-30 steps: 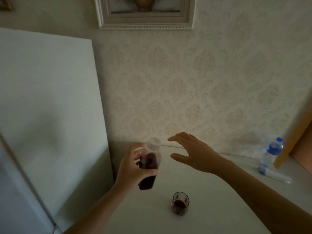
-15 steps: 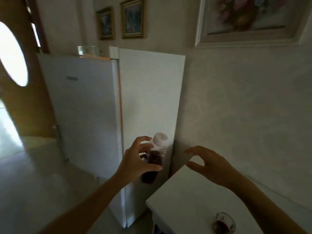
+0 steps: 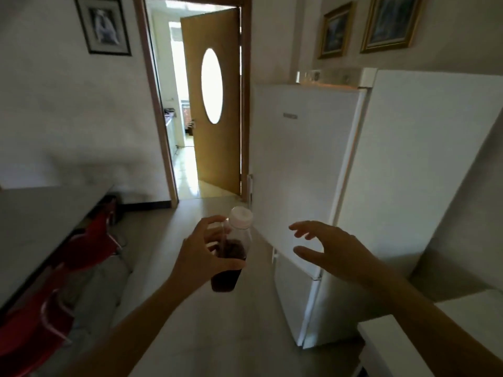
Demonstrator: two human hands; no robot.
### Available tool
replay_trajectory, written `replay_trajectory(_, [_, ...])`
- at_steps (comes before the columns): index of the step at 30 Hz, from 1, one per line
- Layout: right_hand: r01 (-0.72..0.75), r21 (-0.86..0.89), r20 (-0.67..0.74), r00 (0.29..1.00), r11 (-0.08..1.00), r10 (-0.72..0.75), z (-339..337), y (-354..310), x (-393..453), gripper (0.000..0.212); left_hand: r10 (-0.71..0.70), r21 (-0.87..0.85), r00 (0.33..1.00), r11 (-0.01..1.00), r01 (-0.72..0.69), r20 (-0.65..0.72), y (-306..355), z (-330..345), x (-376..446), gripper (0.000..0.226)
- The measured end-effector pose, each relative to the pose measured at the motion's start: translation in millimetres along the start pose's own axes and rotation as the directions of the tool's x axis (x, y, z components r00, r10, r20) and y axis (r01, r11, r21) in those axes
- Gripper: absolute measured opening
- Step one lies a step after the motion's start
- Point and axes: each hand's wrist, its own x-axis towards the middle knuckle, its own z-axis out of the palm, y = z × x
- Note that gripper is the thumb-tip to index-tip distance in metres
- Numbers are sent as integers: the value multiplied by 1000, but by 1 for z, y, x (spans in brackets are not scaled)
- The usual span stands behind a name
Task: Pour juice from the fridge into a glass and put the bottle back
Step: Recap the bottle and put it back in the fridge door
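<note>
My left hand (image 3: 202,258) grips a clear juice bottle (image 3: 231,257) with a white cap and dark red juice in its lower half, held upright at chest height. To its right my right hand (image 3: 329,251) hovers with fingers spread and nothing in it, in front of the white fridge (image 3: 304,164). Both fridge doors are closed. The glass is out of view.
A white table corner (image 3: 424,341) sits at the lower right. At the left stand a grey table (image 3: 38,229) and red chairs (image 3: 89,246). Behind, a wooden door (image 3: 215,104) with an oval window stands open onto a bright room.
The view has swung left from the table and wall to the fridge front and doorway. The glass has left the view. Both hands keep their pose, bottle still in the left.
</note>
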Motion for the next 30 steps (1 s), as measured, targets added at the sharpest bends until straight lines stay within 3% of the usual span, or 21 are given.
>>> replay_trajectory(5, [95, 4, 32, 995, 996, -95, 40, -62, 69, 43, 5, 70, 997, 998, 1, -76, -32, -93, 5, 81])
replay_trajectory(9, [128, 14, 64, 990, 992, -129, 70, -109, 126, 39, -17, 48, 994, 999, 23, -107, -62, -159, 27, 95])
replay_trajectory(15, [177, 13, 105, 979, 984, -177, 111, -152, 203, 41, -26, 10, 991, 1000, 27, -128, -105, -217, 74, 94])
replay_trajectory(21, [152, -9, 63, 987, 988, -151, 128, -134, 294, 43, 14, 15, 996, 1000, -12, -91, -152, -233, 161, 79])
replay_trajectory(30, [96, -233, -70, 991, 968, -116, 151, -46, 466, 51, 38, 16, 998, 999, -37, -54, -210, -224, 341, 79])
